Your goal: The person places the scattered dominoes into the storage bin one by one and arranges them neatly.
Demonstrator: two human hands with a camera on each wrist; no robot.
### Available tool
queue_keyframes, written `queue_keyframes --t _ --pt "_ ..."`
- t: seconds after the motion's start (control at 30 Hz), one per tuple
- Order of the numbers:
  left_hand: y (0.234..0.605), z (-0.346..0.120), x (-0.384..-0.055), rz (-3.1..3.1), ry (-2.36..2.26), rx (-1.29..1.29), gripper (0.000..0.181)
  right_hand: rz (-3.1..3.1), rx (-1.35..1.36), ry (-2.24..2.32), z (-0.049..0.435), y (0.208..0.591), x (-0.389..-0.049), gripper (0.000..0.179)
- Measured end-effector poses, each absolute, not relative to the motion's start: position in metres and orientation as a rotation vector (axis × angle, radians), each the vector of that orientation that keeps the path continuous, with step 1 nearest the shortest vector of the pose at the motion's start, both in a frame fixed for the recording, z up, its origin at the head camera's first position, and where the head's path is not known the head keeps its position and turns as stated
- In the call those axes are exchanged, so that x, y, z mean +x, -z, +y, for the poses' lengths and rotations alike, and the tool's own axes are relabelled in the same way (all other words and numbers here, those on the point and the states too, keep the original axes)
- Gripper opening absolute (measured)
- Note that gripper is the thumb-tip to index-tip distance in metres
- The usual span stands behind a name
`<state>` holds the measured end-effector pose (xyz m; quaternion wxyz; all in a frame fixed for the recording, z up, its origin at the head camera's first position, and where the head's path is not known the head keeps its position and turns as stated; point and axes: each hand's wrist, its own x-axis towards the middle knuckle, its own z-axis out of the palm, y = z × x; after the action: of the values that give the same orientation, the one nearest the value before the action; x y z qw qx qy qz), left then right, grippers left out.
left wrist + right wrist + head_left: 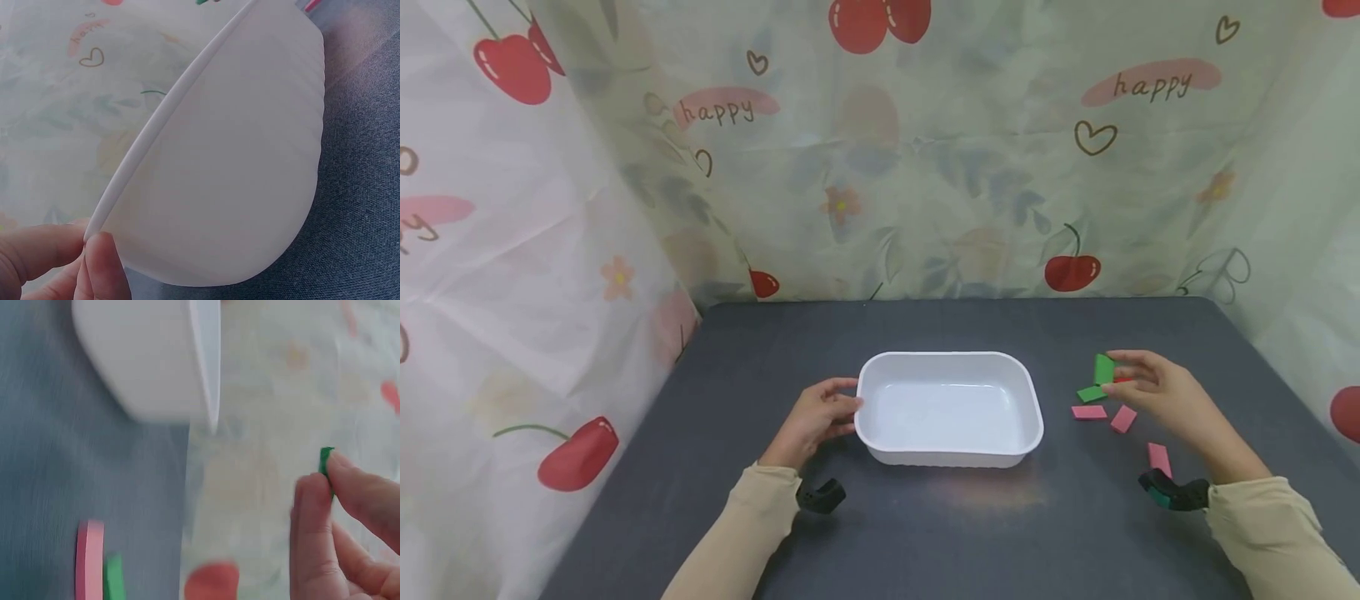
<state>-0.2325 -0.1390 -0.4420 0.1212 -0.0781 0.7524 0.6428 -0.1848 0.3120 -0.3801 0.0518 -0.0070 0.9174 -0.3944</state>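
Here we note a white tray [951,408], centre of the head frame, between both hands: left hand [811,419] pinches its left rim; right hand [1168,398], frame right, pinches a green block [1103,369].

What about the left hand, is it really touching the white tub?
Touching. The left wrist view shows it plainly: the left hand pinches the white tub by its rim.

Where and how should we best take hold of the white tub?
Probably by the thin rim of the tub at its short ends, coming from left and right: its opening faces up, and the narrow edge suits a thumb-and-finger pinch, as the left hand shows.
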Motion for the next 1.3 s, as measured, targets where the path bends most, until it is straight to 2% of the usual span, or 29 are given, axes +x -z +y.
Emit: queue_keyframes --t 0.2,0.57,0.8,1.3 --pt "0.443 -0.139 -0.232 2.184 -1.911 -0.186 0.041 2.693 -0.104 1.412 0.256 0.377 -0.19 0.071" --pt "0.443 -0.14 -0.233 2.176 -1.903 -0.193 0.042 2.581 -0.241 1.442 0.182 0.412 -0.21 0.056" --pt "0.443 -0.14 -0.234 2.183 -1.886 -0.207 0.041 2.629 -0.346 1.347 0.157 0.427 -0.221 0.048" --pt "0.443 -0.14 -0.235 2.172 -1.89 -0.201 0.042 2.77 -0.314 0.911 0.137 0.437 -0.232 0.04"
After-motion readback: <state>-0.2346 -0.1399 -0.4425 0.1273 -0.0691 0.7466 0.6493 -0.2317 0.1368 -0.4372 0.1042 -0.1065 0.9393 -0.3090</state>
